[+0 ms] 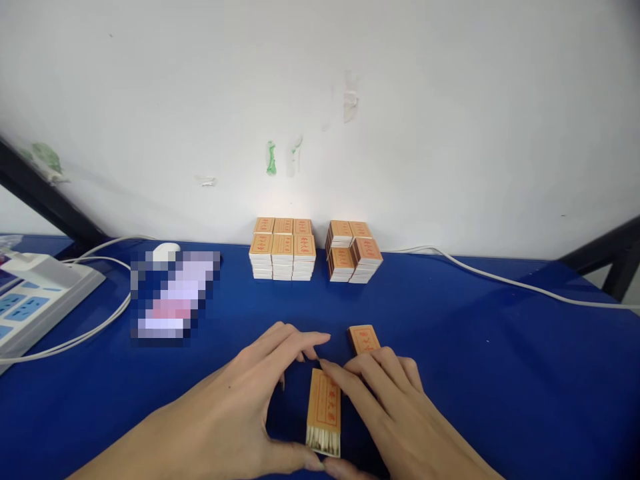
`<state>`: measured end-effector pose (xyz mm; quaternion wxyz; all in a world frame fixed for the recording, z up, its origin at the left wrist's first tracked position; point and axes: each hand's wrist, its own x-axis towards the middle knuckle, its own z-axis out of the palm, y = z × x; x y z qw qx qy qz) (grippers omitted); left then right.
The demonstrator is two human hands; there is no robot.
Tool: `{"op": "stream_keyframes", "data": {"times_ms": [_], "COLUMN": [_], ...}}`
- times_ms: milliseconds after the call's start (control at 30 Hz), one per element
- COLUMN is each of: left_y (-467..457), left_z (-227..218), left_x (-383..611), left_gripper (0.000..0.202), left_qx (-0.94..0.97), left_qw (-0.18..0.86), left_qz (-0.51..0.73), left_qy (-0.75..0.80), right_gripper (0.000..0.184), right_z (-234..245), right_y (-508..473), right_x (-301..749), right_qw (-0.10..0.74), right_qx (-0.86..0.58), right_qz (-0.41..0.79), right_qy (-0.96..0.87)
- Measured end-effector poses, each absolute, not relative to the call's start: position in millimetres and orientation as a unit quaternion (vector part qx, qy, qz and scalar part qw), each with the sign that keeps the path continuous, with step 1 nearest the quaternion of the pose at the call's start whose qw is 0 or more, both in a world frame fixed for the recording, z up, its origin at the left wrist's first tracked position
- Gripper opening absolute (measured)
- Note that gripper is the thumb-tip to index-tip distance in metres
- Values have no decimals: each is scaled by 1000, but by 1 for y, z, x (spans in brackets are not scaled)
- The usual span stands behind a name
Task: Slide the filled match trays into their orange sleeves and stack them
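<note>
A matchbox (pixel 324 403) with an orange label and red print lies on the blue table, partly slid open at its near end, where match sticks (pixel 323 441) show. My right hand (pixel 395 407) grips this box, with its index finger on the far edge and its thumb at the near end. Curved around the left side is my left hand (pixel 240 400). Its thumb meets the near end of the box, while its fingers stretch out beyond the far end without pressing on it. A second matchbox (pixel 363 338), partly hidden, lies just past my right knuckles.
Two stacks of matchboxes, a left stack (pixel 283 257) and a right stack (pixel 354 252), stand near the wall. On the left are a blurred-out phone-like object (pixel 180 293), a white rounded item (pixel 167 251) and a power strip (pixel 35 300). A white cable (pixel 500 282) runs along the right.
</note>
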<state>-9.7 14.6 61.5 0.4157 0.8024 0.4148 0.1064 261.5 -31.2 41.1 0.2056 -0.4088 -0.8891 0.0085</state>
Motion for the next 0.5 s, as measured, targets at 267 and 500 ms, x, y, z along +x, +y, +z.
{"op": "stream_keyframes", "data": {"times_ms": [267, 500], "left_y": [16, 17], "left_z": [57, 63], "left_x": [-15, -14], "left_gripper": [99, 92], "left_qx": [831, 857], "left_qw": [363, 347], "left_qz": [118, 154], "left_qy": [404, 350], "right_gripper": [69, 62], "right_z": [35, 39], "right_y": [-36, -34], "right_x": [265, 265], "right_qw": [198, 205], "right_qx": [-427, -433], "right_qz": [-33, 8], "right_qy": [-882, -878]}}
